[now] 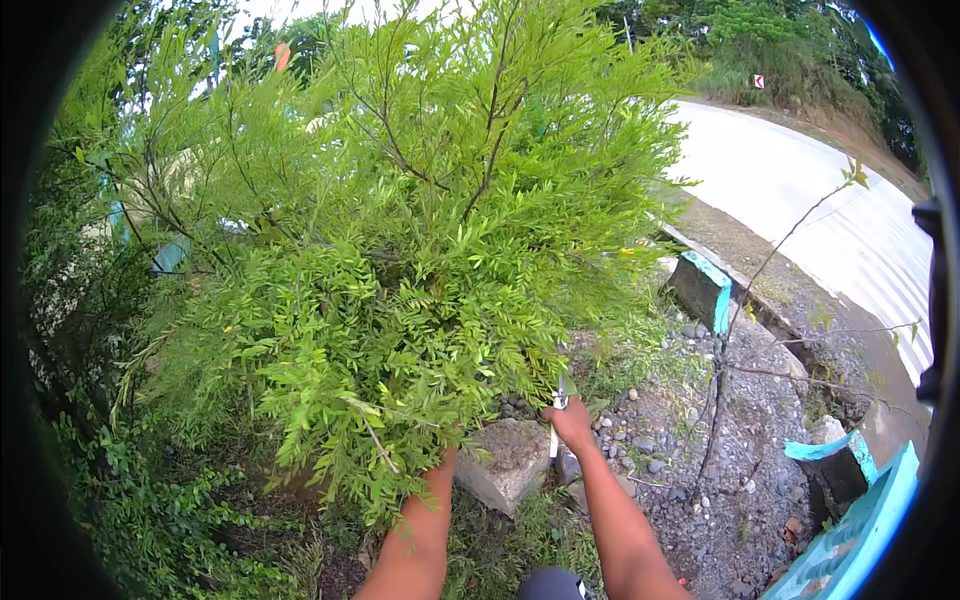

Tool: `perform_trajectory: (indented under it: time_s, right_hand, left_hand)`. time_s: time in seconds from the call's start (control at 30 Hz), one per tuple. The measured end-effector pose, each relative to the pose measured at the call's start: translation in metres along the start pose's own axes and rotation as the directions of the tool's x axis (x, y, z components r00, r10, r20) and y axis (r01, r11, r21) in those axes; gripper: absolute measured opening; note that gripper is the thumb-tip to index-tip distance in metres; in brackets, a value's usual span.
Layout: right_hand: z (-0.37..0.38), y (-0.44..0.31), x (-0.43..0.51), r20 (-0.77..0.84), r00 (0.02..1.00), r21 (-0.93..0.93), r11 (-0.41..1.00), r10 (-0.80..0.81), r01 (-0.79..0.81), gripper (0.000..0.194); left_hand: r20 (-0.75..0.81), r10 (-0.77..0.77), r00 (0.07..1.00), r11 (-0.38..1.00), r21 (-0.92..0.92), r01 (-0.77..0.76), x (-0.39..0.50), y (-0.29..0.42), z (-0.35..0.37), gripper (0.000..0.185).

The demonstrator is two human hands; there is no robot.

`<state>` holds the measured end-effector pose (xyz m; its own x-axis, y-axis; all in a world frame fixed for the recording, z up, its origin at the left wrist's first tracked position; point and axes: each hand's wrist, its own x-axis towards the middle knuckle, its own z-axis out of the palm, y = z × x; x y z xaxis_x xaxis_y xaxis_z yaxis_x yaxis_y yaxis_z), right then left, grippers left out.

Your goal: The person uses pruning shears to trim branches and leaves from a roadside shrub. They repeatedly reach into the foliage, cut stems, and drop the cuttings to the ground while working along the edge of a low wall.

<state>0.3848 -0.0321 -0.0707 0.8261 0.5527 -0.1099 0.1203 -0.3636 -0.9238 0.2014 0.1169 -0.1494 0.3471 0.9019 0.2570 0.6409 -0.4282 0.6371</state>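
A leafy green shrub (420,300) with thin brown stems fills the middle and left of the view. My right hand (571,424) is closed around a hand tool with white handles, apparently pruning shears (559,401), beside the shrub's lower right edge. The tool's tip points away from me, close to the leaves. My left forearm (427,517) reaches into the low foliage. Leaves hide my left hand, so its grip does not show. A cut-looking pale stem (379,439) lies across the leaves above that forearm. Between my arms sits a rough stone block (504,463).
A thin, nearly bare sapling (720,382) rises from gravel (645,457) on the right. Turquoise-topped concrete pieces (701,289) and a turquoise openwork panel (847,536) stand near the ditch. Beyond curves a pale road (795,187). Darker undergrowth (142,517) borders the left.
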Motion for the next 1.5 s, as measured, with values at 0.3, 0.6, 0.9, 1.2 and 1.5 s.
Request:
perform_trajectory:
  time_s: [0.3,0.6,0.9,1.2,1.5]
  right_hand:
    - [-0.035,-0.016,-0.073,0.047,0.984,0.275,0.944,0.174,-0.180,0.036]
    - [-0.093,-0.067,-0.161,-0.039,0.994,0.308,0.948,0.102,-0.085,0.027]
    - [-0.085,-0.117,-0.261,-0.028,0.999,0.070,0.997,0.035,-0.033,0.031]
    - [-0.086,-0.166,-0.275,0.131,0.974,0.189,0.960,0.185,-0.208,0.027]
    - [-0.117,-0.137,-0.250,0.213,0.959,-0.321,0.940,0.188,-0.113,0.041]
  left_hand:
    - [0.037,-0.098,0.994,0.993,-0.060,0.100,-0.035,0.092,-0.029,0.035]
    - [0.202,-0.074,0.977,0.991,0.121,0.050,-0.105,0.110,-0.202,0.032]
    - [0.408,0.073,0.910,0.933,0.295,-0.208,-0.162,0.105,-0.347,0.020]
    - [0.378,0.144,0.914,0.915,0.301,-0.269,-0.190,0.044,-0.420,0.015]
    - [0.472,0.214,0.855,0.862,0.320,-0.392,-0.183,0.072,-0.395,0.013]
